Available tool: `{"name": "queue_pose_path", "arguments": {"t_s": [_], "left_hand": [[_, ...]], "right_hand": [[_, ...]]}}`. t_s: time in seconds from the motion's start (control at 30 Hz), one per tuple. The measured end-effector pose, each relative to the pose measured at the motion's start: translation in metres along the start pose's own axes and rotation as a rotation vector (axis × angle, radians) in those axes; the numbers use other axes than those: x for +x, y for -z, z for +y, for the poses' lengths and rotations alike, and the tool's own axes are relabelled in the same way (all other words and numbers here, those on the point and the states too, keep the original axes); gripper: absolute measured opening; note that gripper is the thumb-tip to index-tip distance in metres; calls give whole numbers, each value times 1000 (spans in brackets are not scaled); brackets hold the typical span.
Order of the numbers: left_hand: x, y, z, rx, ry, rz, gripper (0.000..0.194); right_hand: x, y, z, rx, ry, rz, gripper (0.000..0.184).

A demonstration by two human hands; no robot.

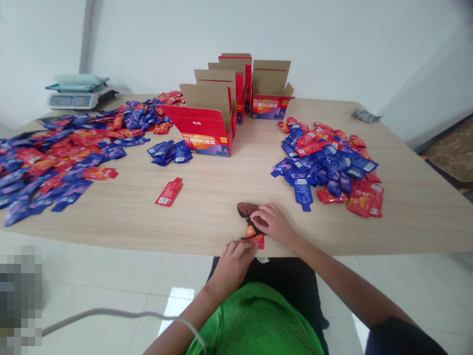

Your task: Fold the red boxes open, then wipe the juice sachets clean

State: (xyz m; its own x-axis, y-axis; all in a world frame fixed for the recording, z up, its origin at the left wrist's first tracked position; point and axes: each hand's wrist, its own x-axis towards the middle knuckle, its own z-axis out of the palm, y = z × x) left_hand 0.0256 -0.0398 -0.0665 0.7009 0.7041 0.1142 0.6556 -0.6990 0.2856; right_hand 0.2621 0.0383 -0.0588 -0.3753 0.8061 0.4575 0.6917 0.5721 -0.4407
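A pair of sunglasses (244, 209) with brown lenses and a dark frame is at the table's front edge. My right hand (271, 223) is closed on it, thumb and forefinger pinched near the frame. Under and beside the glasses lies a red and orange sachet (260, 240), partly covered. My left hand (235, 259) is at the edge, its fingertips closed on the near end of this sachet; a thin dark part of the glasses runs close by. Farther left, a single red sachet (169, 192) lies flat on the table.
A pile of blue and red sachets (325, 162) lies to the right, a larger heap (70, 148) to the left. Open red cartons (207, 143) stand at the back centre, with several blue sachets (162, 152) beside the nearest. A scale (72, 100) and grey cloth (365, 116) sit farther back.
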Motion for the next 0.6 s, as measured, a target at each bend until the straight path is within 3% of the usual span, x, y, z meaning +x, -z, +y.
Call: {"name": "queue_pose_path", "arguments": {"t_s": [0.13, 0.27, 0.4, 0.6], "left_hand": [[2, 4, 0, -17, -7, 16, 43], [5, 13, 0, 12, -19, -33, 42], [7, 10, -2, 87, -58, -2, 52], [1, -9, -7, 125, -150, 146, 44]], "right_hand": [[29, 8, 28, -46, -45, 77, 11], [39, 27, 27, -73, -151, 274, 13], [15, 48, -3, 61, -318, 550, 13], [-52, 44, -25, 213, -576, 633, 17]]}}
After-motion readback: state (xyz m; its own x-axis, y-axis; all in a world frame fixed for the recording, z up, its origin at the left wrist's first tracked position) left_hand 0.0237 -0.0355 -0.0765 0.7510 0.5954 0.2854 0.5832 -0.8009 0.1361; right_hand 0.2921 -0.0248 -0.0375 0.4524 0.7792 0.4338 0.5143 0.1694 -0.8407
